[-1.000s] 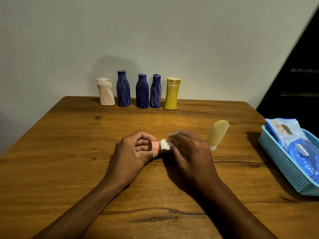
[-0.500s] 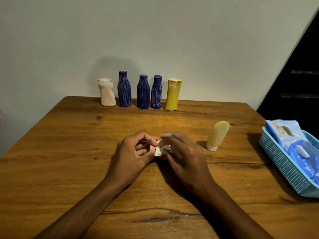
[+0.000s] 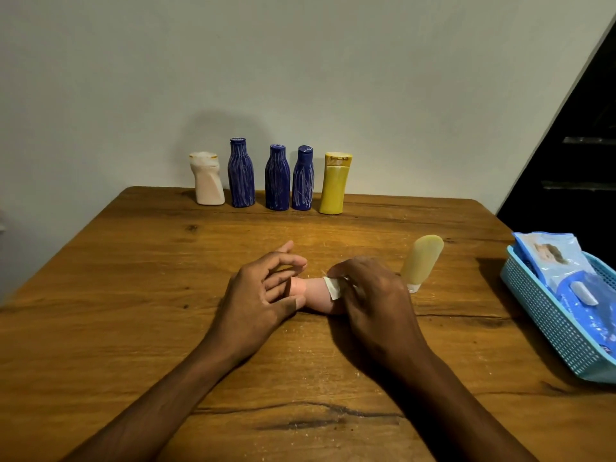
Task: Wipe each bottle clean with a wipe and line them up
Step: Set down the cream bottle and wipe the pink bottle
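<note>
Five bottles stand in a row along the table's [image 3: 133, 295] far edge, upper centre of the frame: a cream bottle [image 3: 207, 179], three blue bottles [image 3: 277, 177] and a yellow bottle [image 3: 335, 183], so most of the lining up looks done. At centre frame a small pink bottle [image 3: 313, 295] lies sideways. The left hand [image 3: 263, 295] pinches its cap end with the other fingers loosely spread, while the right hand [image 3: 370, 301] grips a white wipe [image 3: 333, 287] around its body. A pale tube [image 3: 421, 261] just right of the hands probably awaits wiping. In the blue basket [image 3: 546, 318] at the right edge, the wipes pack [image 3: 563, 265] shows print too blurred to read.
</note>
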